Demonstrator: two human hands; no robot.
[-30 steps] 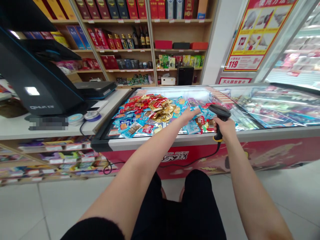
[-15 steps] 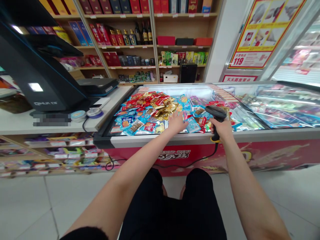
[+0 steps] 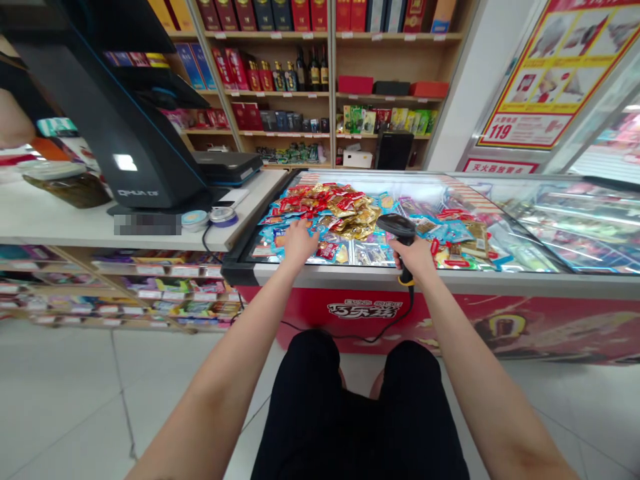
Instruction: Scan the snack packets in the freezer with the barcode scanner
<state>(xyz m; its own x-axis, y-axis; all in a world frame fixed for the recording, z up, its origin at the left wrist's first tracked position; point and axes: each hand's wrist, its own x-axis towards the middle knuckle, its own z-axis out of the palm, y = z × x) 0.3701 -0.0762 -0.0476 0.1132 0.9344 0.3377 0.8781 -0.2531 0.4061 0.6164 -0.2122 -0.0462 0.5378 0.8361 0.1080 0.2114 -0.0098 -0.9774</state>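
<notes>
Clock from wearer, 12 straight ahead. Left hand (image 3: 300,243) at 11, palm down, fingers spread out over the near-left edge of the packet pile (image 3: 345,205); can't tell if it grips any packet or only touches. Right hand (image 3: 416,259) just past 12, fingers curled round the handle of a black scanner (image 3: 397,225), firm hold, scanner head facing 11. Pile lies on the glass top of the freezer (image 3: 340,275), between 11 and 12: red mostly at back, gold on its 3 o'clock side, blue along the front. Second batch of packets (image 3: 453,232) at 1, blue, red and some gold, right of the scanner; bare glass between the batches near the front rim. Scanner's cord (image 3: 370,339) drops from the handle, loops across the freezer's red front toward 10. Counter (image 3: 243,230) butts against the freezer's 9 o'clock end; on it a terminal (image 3: 150,153), a scale (image 3: 227,167), a blue tub (image 3: 195,221), a purple tub (image 3: 223,217) and, farther left, a jar (image 3: 67,181). Another person's arm (image 3: 13,120) at the far-left edge, between 10 and 11. Shelves (image 3: 280,95) of boxes and bottles beyond at 12, poster (image 3: 555,73) at 1.
</notes>
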